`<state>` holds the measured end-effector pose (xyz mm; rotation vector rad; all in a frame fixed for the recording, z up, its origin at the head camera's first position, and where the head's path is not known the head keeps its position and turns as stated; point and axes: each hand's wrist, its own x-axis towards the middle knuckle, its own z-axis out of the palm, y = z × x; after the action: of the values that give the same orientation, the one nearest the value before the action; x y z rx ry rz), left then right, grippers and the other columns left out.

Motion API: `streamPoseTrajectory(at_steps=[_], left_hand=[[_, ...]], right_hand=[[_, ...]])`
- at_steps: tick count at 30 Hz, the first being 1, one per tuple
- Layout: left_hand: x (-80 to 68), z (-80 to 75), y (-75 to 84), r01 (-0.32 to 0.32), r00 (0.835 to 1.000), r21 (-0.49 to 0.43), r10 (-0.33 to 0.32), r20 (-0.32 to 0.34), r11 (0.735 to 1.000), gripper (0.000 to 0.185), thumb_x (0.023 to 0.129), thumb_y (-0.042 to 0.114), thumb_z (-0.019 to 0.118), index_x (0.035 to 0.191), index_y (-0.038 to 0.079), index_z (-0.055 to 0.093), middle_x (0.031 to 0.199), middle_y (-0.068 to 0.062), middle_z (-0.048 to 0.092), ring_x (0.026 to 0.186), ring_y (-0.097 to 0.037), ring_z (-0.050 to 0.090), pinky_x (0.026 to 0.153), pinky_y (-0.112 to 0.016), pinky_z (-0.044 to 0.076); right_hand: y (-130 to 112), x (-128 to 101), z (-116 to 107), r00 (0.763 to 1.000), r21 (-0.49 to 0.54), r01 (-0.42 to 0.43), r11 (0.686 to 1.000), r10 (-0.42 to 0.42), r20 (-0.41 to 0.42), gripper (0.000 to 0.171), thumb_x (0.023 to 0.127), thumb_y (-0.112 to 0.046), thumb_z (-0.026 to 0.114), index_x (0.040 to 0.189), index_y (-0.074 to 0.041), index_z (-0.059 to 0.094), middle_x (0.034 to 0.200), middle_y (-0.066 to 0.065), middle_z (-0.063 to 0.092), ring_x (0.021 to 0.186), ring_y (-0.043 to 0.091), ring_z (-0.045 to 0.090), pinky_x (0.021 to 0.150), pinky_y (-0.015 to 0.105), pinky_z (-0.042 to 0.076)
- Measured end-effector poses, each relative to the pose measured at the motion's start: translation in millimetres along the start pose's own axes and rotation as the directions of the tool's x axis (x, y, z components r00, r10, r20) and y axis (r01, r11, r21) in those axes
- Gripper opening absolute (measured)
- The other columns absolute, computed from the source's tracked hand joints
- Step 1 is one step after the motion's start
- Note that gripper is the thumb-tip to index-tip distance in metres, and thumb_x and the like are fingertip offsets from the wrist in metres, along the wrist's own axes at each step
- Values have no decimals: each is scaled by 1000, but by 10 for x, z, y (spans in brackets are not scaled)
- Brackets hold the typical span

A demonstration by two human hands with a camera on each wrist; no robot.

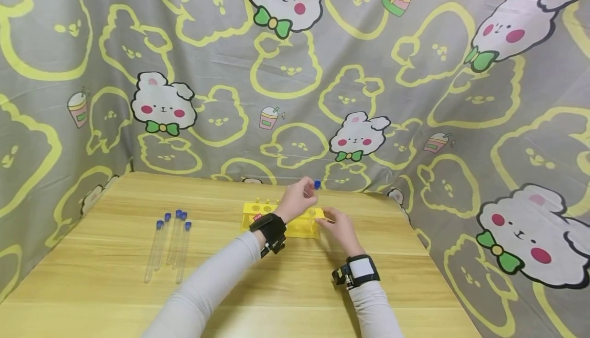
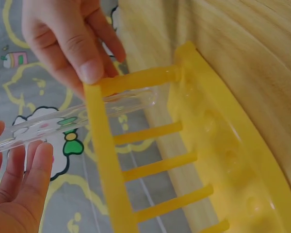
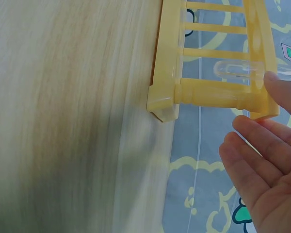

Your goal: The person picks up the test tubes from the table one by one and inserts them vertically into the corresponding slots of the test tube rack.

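Observation:
My left hand [image 1: 297, 199] pinches a clear test tube [image 2: 39, 127] with a blue cap [image 1: 317, 184]. The tube's rounded lower end passes through the top plate of a yellow test tube rack [image 1: 281, 233], in the hole at its right end. In the right wrist view the tube's tip [image 3: 228, 69] shows between the rack's top and its base. My right hand [image 1: 341, 228] grips that right end of the rack, thumb on the top plate's edge and fingers at its end. Part of the rack is hidden behind the left forearm.
Several clear test tubes [image 1: 159, 251] with blue caps lie on the wooden table [image 1: 101, 276], left of the rack. A grey patterned curtain [image 1: 221, 148] hangs behind the table and along its sides. Short yellow pegs [image 1: 257, 201] stand up along the rack's far side.

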<state>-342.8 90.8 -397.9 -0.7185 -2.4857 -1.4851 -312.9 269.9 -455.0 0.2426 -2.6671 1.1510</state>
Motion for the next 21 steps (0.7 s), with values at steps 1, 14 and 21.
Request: streamPoseTrajectory(at_steps=[1,14,21], left_hand=[[2,12,-10,1,1000,5,-1,2,1000,20,87,11,66,105,8,57,95,-6,66,89,-18,65,78,-28,54],[-19,103,-138,5,1000,23,-5,6,1000,20,86,11,66,104,5,58,91,-7,70,85,-18,67,72,-26,54],[-42,136,-163,4,1000,25,-5,15,1000,17,86,10,67,100,8,58,90,-7,69,84,-18,67,73,-26,55]], right_hand=[[-4,-1,2,1000,4,2,1000,-2,-2,49,85,-22,74,124,4,61,121,26,65,111,38,65,92,45,54],[-17,-3,10,1000,20,5,1000,-5,-10,46,86,-20,73,124,4,61,120,26,66,112,38,65,92,44,54],[-20,-15,14,1000,23,6,1000,-6,-10,46,86,-20,73,124,3,61,119,25,66,111,38,65,92,44,54]])
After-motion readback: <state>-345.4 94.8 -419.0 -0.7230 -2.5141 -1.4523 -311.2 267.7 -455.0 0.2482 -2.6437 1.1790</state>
